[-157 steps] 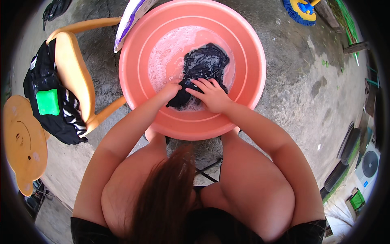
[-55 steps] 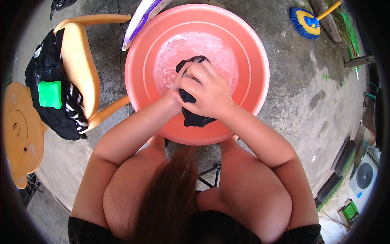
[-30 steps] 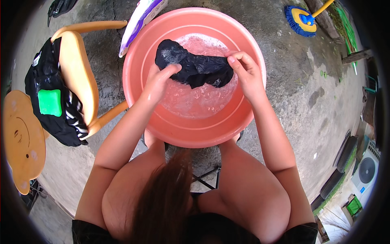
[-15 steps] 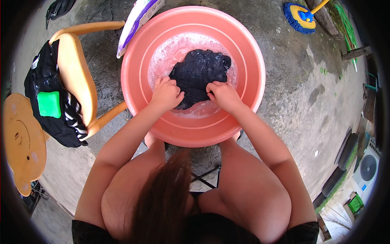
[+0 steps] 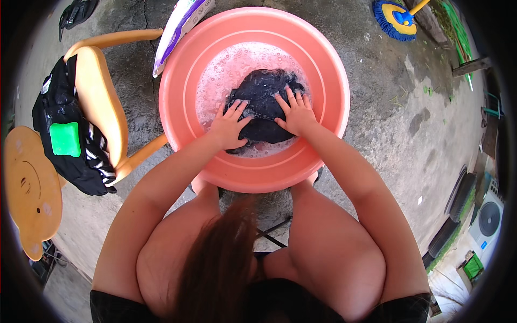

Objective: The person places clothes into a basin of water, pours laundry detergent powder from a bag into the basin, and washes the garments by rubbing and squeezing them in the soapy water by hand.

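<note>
A wet black cloth [image 5: 264,102] lies bunched in foamy water inside a round pink basin [image 5: 253,180]. On its left edge rests my left hand [image 5: 229,126], fingers spread and palm down. My right hand [image 5: 296,114] presses flat on the right side of the cloth, its fingers also apart. Neither hand is wrapped round the fabric. What kind of garment the cloth is cannot be made out. Pale suds [image 5: 215,75] float around it, mostly to the left and at the far side.
Left of the basin stands a tan chair [image 5: 99,102] with black clothes [image 5: 59,107] and a green bar of soap [image 5: 65,139] on it. A white and purple packet [image 5: 180,32] leans by the basin. At the far right is a blue and yellow mop [image 5: 397,21].
Both hands have gone from gripping the cloth with curled fingers to lying spread on it. The cloth has sunk flatter and spread lower in the water.
</note>
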The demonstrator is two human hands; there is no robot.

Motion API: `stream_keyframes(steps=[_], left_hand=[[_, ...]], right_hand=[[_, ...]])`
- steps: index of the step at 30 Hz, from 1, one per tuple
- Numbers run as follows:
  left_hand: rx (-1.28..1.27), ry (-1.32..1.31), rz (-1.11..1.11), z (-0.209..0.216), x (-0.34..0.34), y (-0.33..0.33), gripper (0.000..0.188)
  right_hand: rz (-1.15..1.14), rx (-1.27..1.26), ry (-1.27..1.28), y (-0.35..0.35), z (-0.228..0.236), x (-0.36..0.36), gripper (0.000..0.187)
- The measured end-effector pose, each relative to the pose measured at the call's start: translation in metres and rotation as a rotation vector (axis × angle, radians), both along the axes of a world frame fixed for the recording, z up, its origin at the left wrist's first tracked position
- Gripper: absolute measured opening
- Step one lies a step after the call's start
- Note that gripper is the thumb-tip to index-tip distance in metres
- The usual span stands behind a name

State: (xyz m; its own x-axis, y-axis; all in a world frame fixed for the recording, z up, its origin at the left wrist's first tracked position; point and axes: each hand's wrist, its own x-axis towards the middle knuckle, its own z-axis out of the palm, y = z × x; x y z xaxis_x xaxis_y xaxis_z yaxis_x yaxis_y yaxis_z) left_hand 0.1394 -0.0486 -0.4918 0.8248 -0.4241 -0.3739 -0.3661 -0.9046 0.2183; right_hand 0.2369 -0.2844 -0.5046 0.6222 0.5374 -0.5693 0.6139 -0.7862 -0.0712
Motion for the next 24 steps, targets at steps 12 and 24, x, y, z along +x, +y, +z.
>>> stream_keyframes(steps=[12,24], left_hand=[[-0.198,-0.24,0.062,-0.008,0.017,-0.002,0.078],[0.026,0.065,0.181,-0.025,0.013,0.01,0.085]], right_hand=[[0.161,0.458,-0.198,0.011,0.005,-0.018,0.072],[-0.025,0.007,0.044,0.004,-0.003,-0.004,0.095]])
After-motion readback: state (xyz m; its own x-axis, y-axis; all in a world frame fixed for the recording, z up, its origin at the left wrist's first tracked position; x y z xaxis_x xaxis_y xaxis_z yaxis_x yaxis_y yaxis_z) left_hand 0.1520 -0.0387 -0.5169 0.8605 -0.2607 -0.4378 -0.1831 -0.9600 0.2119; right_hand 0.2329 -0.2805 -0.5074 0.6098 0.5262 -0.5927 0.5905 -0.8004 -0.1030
